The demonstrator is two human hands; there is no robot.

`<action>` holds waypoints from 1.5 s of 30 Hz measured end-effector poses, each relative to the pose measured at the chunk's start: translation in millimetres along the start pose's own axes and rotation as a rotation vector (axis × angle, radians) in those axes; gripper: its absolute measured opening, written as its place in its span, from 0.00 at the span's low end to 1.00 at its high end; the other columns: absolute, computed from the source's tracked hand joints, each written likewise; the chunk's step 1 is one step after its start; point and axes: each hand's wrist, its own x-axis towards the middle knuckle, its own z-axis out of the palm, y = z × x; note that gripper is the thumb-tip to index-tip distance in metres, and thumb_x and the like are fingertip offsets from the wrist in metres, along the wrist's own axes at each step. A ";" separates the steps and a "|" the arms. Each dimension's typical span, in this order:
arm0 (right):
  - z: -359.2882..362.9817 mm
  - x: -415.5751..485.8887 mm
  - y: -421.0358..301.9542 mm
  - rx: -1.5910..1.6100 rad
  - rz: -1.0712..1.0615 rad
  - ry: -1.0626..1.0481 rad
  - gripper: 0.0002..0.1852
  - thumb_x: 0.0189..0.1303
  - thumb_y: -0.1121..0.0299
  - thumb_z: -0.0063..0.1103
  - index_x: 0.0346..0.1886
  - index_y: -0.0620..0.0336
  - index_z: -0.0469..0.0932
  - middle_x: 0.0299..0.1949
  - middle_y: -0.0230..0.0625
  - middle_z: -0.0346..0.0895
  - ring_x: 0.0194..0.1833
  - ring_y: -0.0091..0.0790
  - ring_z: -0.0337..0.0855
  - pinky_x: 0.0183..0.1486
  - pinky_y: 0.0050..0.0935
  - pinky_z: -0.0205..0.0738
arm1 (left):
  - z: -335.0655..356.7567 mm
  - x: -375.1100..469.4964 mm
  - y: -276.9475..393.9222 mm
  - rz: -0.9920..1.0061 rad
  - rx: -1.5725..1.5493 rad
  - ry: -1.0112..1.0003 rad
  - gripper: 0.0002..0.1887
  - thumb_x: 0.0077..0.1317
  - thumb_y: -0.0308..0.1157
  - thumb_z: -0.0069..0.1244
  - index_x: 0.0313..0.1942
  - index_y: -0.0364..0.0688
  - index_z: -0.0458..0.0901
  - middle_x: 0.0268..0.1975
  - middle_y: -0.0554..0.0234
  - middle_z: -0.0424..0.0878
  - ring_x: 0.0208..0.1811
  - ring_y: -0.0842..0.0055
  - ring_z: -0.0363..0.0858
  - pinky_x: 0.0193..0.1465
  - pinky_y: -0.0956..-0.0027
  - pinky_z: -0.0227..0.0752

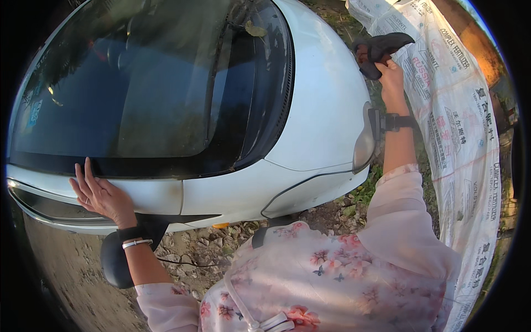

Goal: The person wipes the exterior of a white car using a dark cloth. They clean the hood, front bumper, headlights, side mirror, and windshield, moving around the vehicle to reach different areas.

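Observation:
A white car (332, 91) stands before me, seen from its front corner. My left hand (101, 197) rests with spread fingers on the white pillar beside the lower edge of the windshield (166, 95); nothing is held in it. Out past the hood at the upper right, my right hand (390, 74) grips a dark cloth (379, 52), which hangs bunched with one end sticking out. The cloth appears apart from the car's body. Part of the cloth hides behind my fingers. A dry leaf (255, 29) lies at the base of the windshield near the wiper (212, 91).
A black side mirror (118, 261) juts out below my left forearm. The headlight (364, 141) sits beside my right forearm. Printed white woven sheeting (460, 137) runs along the right. Fallen leaves (195, 245) cover the ground, where a thin dark cord (186, 263) shows.

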 end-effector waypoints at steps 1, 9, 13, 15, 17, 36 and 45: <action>-2.7 2.7 5.4 -0.008 -0.103 0.038 0.15 0.62 0.80 0.51 0.52 0.67 0.78 0.45 0.34 0.79 0.45 0.27 0.77 0.52 0.23 0.69 | 0.1 0.4 -0.4 0.011 -0.003 0.003 0.24 0.66 0.27 0.30 0.59 0.54 0.74 0.66 0.73 0.67 0.72 0.67 0.52 0.69 0.57 0.39; 16.9 40.0 26.1 0.503 -0.293 0.079 0.15 0.61 0.78 0.56 0.52 0.69 0.77 0.50 0.38 0.78 0.45 0.28 0.79 0.49 0.25 0.74 | 0.9 -0.7 -5.9 -0.003 0.031 -0.039 0.24 0.67 0.26 0.30 0.61 0.54 0.71 0.67 0.72 0.65 0.72 0.66 0.52 0.72 0.54 0.38; 64.2 6.1 38.8 0.078 -0.354 -0.638 0.18 0.61 0.73 0.57 0.55 0.59 0.78 0.67 0.50 0.62 0.67 0.36 0.63 0.64 0.31 0.60 | -2.2 -0.2 -6.1 0.020 0.084 -0.068 0.23 0.68 0.27 0.29 0.60 0.50 0.72 0.67 0.68 0.65 0.72 0.62 0.53 0.71 0.53 0.41; 97.2 -41.8 56.9 -0.381 -0.397 -0.939 0.24 0.62 0.64 0.57 0.63 0.36 0.70 0.70 0.62 0.47 0.72 0.56 0.48 0.70 0.47 0.45 | -3.9 0.0 -6.0 0.016 0.019 -0.071 0.23 0.69 0.30 0.28 0.60 0.48 0.73 0.67 0.65 0.66 0.72 0.61 0.53 0.71 0.55 0.42; 113.2 -73.3 78.5 -0.854 -0.546 -0.886 0.34 0.64 0.55 0.55 0.71 0.26 0.51 0.73 0.57 0.27 0.74 0.57 0.34 0.65 0.72 0.38 | -5.0 -0.1 -5.7 -0.001 0.007 -0.082 0.24 0.69 0.33 0.25 0.59 0.47 0.73 0.67 0.64 0.66 0.72 0.60 0.53 0.71 0.55 0.44; 4.7 171.4 231.1 -1.243 0.116 -0.312 0.30 0.65 0.51 0.46 0.69 0.45 0.59 0.55 0.47 0.76 0.55 0.49 0.76 0.57 0.43 0.69 | -5.2 2.6 -8.8 -0.038 0.026 -0.127 0.26 0.71 0.41 0.19 0.57 0.48 0.75 0.65 0.66 0.68 0.71 0.61 0.54 0.73 0.55 0.44; 79.9 -42.6 138.6 -0.883 -0.572 -0.382 0.29 0.58 0.66 0.55 0.66 0.38 0.66 0.65 0.57 0.60 0.59 0.60 0.67 0.60 0.46 0.66 | -17.5 4.1 15.6 -0.123 0.057 -0.179 0.25 0.66 0.28 0.31 0.64 0.49 0.65 0.70 0.63 0.59 0.75 0.61 0.44 0.71 0.50 0.35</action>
